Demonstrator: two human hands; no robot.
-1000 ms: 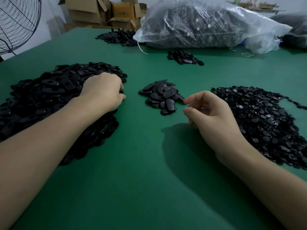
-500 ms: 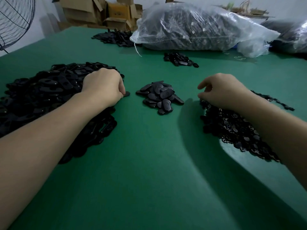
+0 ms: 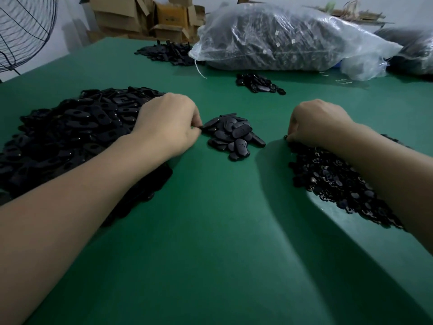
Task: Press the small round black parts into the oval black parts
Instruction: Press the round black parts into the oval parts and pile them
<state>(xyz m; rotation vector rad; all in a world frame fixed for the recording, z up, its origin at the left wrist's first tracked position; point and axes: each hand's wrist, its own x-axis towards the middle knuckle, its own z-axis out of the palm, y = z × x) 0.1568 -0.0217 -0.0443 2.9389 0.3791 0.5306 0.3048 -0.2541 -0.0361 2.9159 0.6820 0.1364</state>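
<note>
A big heap of oval black parts [image 3: 77, 127] lies on the left of the green table [image 3: 222, 242]. My left hand [image 3: 168, 123] rests at the heap's right edge with curled fingers, pinching an oval black part [image 3: 201, 128] that barely shows at the fingertips. A small pile of oval parts [image 3: 233, 136] sits in the middle, just right of that hand. On the right spreads a heap of small round black parts [image 3: 332, 181]. My right hand [image 3: 318, 121] is curled down on its far left edge, a small round part [image 3: 286, 137] peeking out under the fingertips.
A large clear plastic bag of dark parts [image 3: 281, 38] lies at the back, with another small pile [image 3: 257, 83] in front of it and a further pile [image 3: 168, 52] to its left. Cardboard boxes [image 3: 131, 17] and a wire fan [image 3: 23, 31] stand beyond the table.
My right hand swung right from beside the middle pile onto the round-part heap and curled down into it. My left hand shifted slightly toward the middle pile, keeping its grip.
</note>
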